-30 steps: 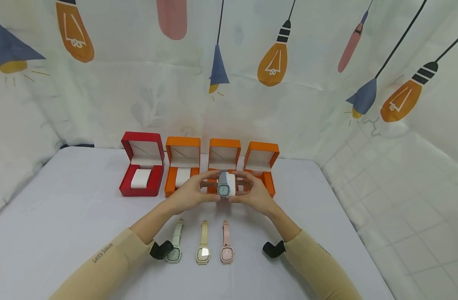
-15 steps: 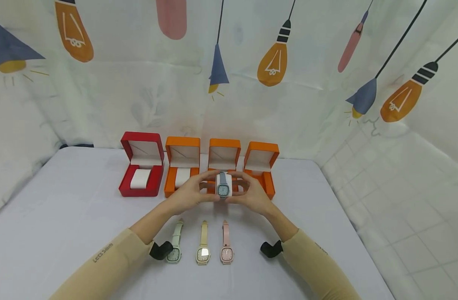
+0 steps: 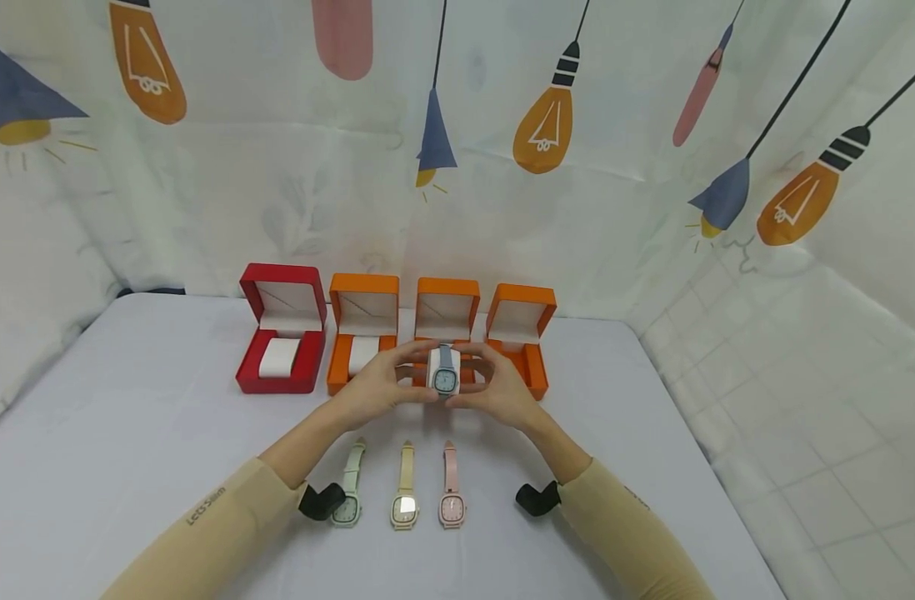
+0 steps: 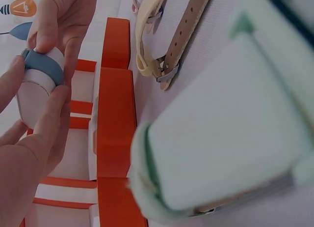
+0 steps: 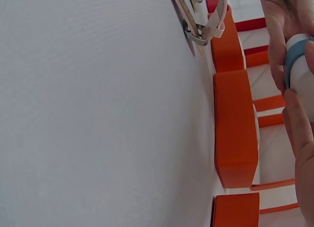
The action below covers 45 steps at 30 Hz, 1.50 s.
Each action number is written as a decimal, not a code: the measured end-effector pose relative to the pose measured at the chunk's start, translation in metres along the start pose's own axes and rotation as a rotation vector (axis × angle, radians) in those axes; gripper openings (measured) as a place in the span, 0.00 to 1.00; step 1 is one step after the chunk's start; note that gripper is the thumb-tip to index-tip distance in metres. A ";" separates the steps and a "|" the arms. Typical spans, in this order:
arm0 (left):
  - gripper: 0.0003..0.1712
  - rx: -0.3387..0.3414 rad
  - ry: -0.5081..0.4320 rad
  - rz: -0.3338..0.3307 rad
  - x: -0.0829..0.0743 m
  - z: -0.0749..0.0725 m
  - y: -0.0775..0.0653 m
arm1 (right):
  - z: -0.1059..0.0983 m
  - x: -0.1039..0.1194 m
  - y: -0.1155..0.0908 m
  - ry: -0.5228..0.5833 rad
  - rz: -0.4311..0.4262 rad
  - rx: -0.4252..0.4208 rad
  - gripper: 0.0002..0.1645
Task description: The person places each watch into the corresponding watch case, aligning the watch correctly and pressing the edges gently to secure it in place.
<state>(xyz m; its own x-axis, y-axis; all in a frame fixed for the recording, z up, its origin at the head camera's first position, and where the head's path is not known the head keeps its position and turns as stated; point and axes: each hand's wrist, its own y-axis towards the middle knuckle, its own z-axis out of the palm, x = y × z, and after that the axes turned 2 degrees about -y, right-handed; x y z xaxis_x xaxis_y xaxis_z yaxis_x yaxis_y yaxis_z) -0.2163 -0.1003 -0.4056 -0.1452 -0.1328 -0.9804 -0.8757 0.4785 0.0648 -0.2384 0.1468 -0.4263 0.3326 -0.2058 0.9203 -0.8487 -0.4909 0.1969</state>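
Head: fingers (image 3: 418, 397) of both hands (image 3: 371, 390) (image 3: 506, 396) pinch a cushioned watch (image 3: 446, 381); sleeve (image 3: 217, 521) reads "Let's Slim".

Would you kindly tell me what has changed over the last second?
The white cushion bearing the blue watch has turned: white now shows on both sides of the watch, no longer just the right. The right hand edged left; it and the left hand kept hold. The green watch, yellow watch, pink watch, red box and orange boxes stayed put.
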 end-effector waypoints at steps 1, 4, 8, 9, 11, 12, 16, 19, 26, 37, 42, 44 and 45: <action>0.45 -0.003 0.000 -0.001 0.000 0.000 0.000 | 0.000 0.000 0.001 -0.001 -0.008 0.002 0.46; 0.44 -0.010 -0.004 -0.004 0.000 -0.001 0.001 | 0.001 -0.001 0.002 -0.007 -0.027 0.000 0.45; 0.43 -0.014 0.003 -0.006 0.000 -0.001 0.002 | 0.002 -0.001 0.003 -0.015 -0.025 -0.003 0.45; 0.43 -0.014 0.006 -0.008 0.000 -0.001 0.002 | 0.002 -0.001 0.003 -0.015 -0.022 0.001 0.45; 0.44 -0.016 0.006 -0.012 0.000 -0.002 0.002 | 0.003 -0.001 0.003 -0.017 -0.015 0.010 0.46; 0.43 -0.016 0.006 -0.012 0.001 -0.002 0.001 | 0.003 0.000 0.003 -0.020 -0.012 0.014 0.46; 0.44 -0.015 0.002 -0.019 0.001 -0.002 0.000 | 0.001 0.003 0.002 -0.018 0.007 0.042 0.48; 0.44 -0.011 0.003 -0.020 0.001 -0.001 -0.001 | -0.002 0.003 0.001 0.001 0.030 0.061 0.47; 0.42 -0.010 0.021 0.004 0.002 0.001 0.000 | -0.006 0.002 0.000 0.024 0.059 0.080 0.45; 0.39 -0.020 0.110 0.048 -0.003 0.006 -0.003 | -0.008 0.002 0.000 -0.007 0.061 0.062 0.43; 0.35 -0.051 0.145 0.061 -0.004 0.009 -0.004 | -0.008 0.002 0.000 -0.008 0.055 0.060 0.42; 0.33 -0.059 0.149 0.071 -0.004 0.009 -0.004 | -0.008 0.003 0.000 -0.018 0.056 0.057 0.41; 0.33 -0.062 0.152 0.074 -0.003 0.010 -0.004 | -0.008 0.004 0.000 -0.021 0.057 0.056 0.41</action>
<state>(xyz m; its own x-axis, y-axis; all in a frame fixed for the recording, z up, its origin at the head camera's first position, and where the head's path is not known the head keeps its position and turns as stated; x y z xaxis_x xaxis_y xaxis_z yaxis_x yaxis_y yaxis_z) -0.2080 -0.0933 -0.4043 -0.2745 -0.2310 -0.9334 -0.8861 0.4378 0.1523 -0.2408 0.1531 -0.4199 0.2934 -0.2524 0.9221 -0.8422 -0.5246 0.1244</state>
